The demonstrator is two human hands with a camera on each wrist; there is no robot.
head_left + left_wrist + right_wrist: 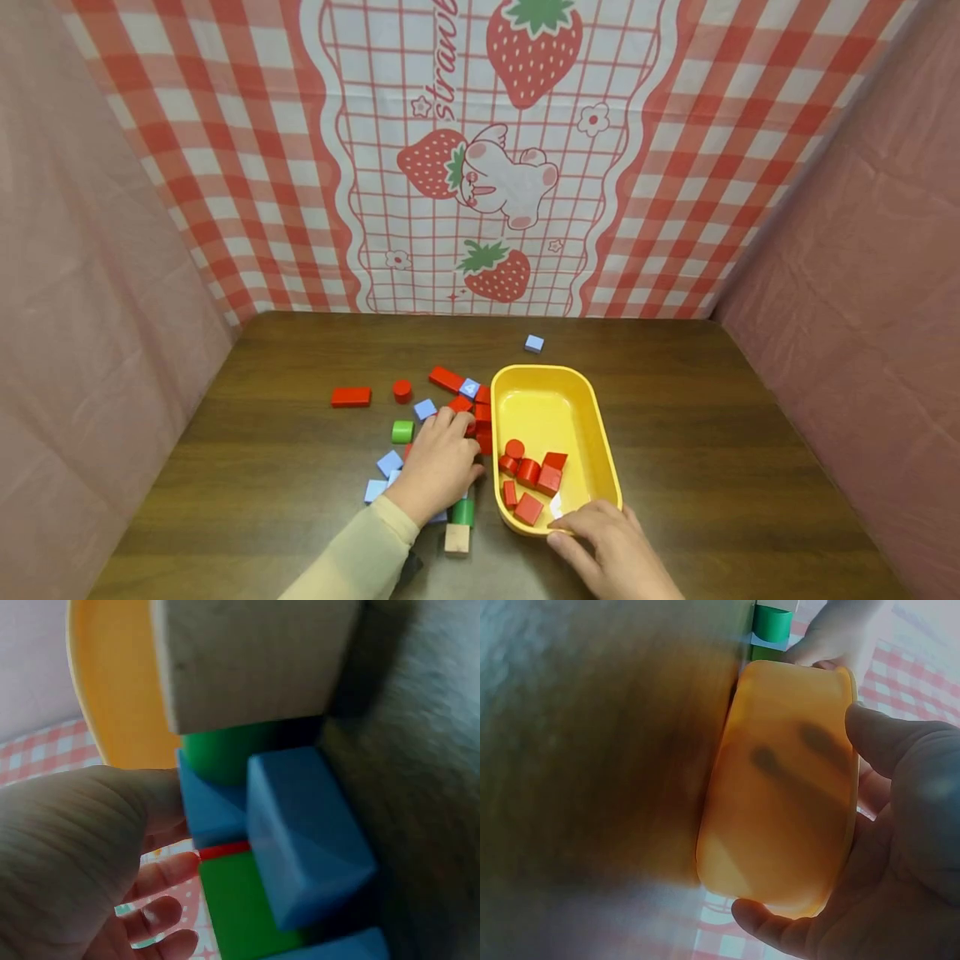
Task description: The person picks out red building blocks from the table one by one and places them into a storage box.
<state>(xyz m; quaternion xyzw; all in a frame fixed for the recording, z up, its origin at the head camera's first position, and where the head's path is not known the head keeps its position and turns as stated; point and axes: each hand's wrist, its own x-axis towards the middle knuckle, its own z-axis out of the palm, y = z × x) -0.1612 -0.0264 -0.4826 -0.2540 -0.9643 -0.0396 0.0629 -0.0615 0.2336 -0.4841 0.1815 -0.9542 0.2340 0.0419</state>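
Note:
My left hand (438,462) reaches over a loose pile of blocks, its fingertips right at some red blocks (482,414) beside the bin. In the left wrist view its thumb (161,796) and fingers stand apart, partly behind a blue block (304,832) and a green block (244,904). With my right hand (611,546) I hold the near end of a yellow bin (603,433) by its rim. Several red blocks (528,473) lie inside, toward the near end. The right wrist view shows that hand's thumb (889,739) at the rim and fingers around the side.
Left of the pile lie a red bar (351,397), a red cylinder (402,392) and a green block (402,432). A small blue block (534,343) sits behind the bin. Nearest me is a plain wooden block (457,538). A checked cloth (285,150) hangs behind the brown table (712,467).

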